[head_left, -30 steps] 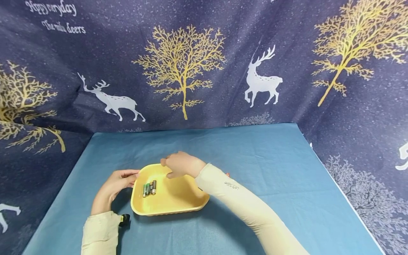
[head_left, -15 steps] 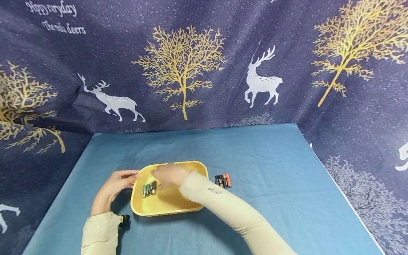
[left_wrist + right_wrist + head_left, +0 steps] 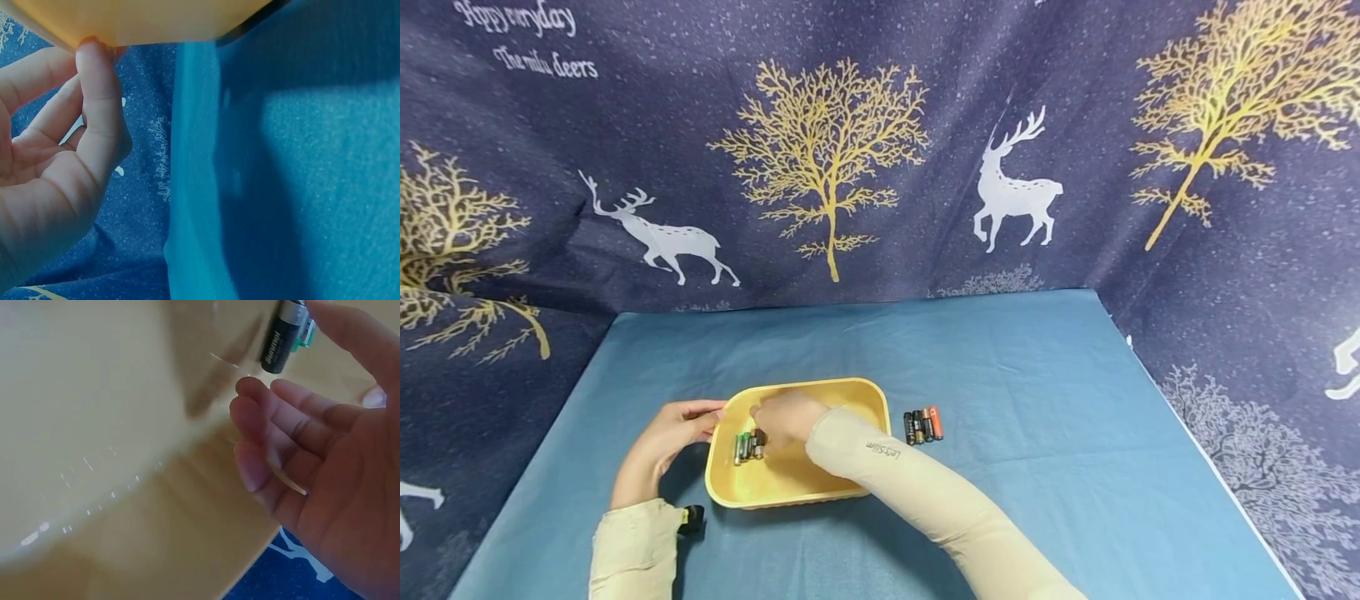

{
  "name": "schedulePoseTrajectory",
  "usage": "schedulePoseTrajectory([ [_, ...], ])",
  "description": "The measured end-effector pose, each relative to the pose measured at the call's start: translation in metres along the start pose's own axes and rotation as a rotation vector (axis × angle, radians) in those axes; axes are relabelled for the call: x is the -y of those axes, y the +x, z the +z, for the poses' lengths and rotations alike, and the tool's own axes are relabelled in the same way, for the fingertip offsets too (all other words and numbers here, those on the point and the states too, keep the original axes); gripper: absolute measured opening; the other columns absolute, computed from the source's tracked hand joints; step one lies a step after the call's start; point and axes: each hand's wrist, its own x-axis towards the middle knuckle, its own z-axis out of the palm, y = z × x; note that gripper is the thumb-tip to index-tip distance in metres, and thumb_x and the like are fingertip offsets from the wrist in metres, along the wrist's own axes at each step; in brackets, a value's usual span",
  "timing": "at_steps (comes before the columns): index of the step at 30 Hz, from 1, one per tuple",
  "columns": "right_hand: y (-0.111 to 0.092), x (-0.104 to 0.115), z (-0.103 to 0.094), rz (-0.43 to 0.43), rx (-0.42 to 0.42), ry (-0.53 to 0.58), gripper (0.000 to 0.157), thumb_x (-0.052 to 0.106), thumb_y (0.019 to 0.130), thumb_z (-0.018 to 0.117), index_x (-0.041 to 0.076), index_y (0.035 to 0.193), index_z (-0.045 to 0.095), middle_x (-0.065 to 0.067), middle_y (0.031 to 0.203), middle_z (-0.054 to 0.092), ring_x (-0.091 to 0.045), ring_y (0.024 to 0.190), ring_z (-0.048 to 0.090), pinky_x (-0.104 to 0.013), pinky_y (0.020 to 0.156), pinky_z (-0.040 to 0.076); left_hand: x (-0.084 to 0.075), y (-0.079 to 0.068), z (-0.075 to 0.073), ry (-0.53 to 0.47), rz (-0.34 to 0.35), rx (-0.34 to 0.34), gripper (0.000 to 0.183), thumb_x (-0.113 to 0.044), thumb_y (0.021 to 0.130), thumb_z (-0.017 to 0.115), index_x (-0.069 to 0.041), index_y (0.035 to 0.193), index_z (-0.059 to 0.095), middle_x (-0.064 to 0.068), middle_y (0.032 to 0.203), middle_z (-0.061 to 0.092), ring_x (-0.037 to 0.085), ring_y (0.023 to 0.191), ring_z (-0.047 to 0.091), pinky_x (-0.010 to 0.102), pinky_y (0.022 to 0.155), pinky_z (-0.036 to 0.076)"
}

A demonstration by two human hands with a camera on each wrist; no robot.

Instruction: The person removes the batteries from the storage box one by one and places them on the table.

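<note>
- The left hand (image 3: 670,433) pinches the yellow tray (image 3: 763,487) at its left rim, thumb and fingers brought close together.
- The right hand (image 3: 787,419) is down inside the tray, fingers loosely bent with a gap to the thumb; I can't tell whether the thumb touches the black battery (image 3: 284,344) beside it.
- That one seems to belong to the inner row (image 3: 747,447), batteries side by side on the tray's floor near its left end.
- The outer row (image 3: 922,425), three dark and one orange, lies on the blue cloth (image 3: 1037,400) near the tray's right side.
- Each battery looks hard, smooth and dense for its size, apt to roll; best pinched mid-length across its sides.
- The tray seems light, slightly springy plastic, steadied well by the rim.
</note>
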Motion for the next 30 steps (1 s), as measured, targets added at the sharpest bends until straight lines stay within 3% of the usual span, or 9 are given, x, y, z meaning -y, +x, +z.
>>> schedulePoseTrajectory([
  [8,0.0084,0.0013,0.0077,0.005,-0.007,-0.015,0.053,0.052,0.084,0.068,0.025,0.127,0.053,0.010,0.102,0.060,-0.003,0.083,0.055,-0.019,0.073,0.049,-0.0006,0.0009,0.0006,0.010,-0.003,-0.007,0.045,-0.018,0.097,0.059,0.012,0.129,0.053,0.019,0.114,0.065,0.014,0.084,0.066,0.036,0.077,0.056],
  [22,0.0091,0.0056,0.0071,0.024,-0.033,-0.026,0.056,0.056,0.081,0.069,0.023,0.123,0.052,0.012,0.087,0.057,-0.003,0.073,0.052,-0.020,0.068,0.049,-0.0004,0.0005,0.0007,0.003,0.027,0.004,0.040,-0.010,0.097,0.056,0.015,0.128,0.052,0.022,0.114,0.065,0.015,0.082,0.066,0.034,0.073,0.056],
  [30,0.0080,0.0060,0.0074,0.021,-0.052,-0.031,0.048,0.054,0.080,0.071,0.024,0.113,0.054,0.012,0.090,0.056,-0.003,0.075,0.052,-0.019,0.068,0.048,-0.0018,0.0000,0.0002,0.004,0.032,0.005,0.041,-0.010,0.097,0.056,0.015,0.129,0.052,0.024,0.115,0.064,0.016,0.083,0.066,0.034,0.073,0.056],
])
